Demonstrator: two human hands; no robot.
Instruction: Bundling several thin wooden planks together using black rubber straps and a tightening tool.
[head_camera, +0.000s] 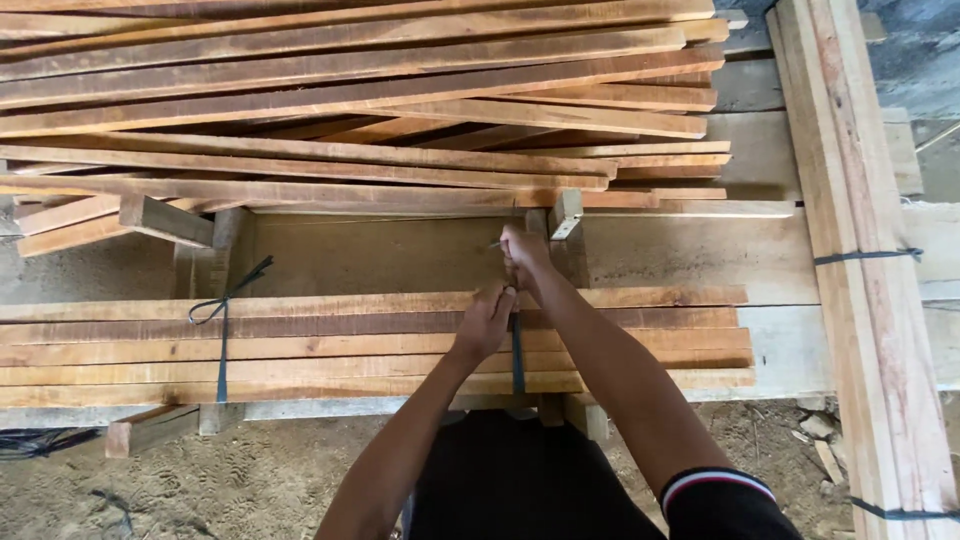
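Presently my left hand (487, 322) pinches the dark strap (517, 352) on the plank bundle (340, 345); right hand (522, 252), at 12 o'clock, fisted on its end. Strap seems thin, pliable; grip near knot.

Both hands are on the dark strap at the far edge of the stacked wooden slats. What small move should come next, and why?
Probably draw the dark plastic strap tight. The left hand presses it onto the flat bundle of reddish wooden slats, the right hand grips its end beyond the far edge, and the other dark strap is already knotted.
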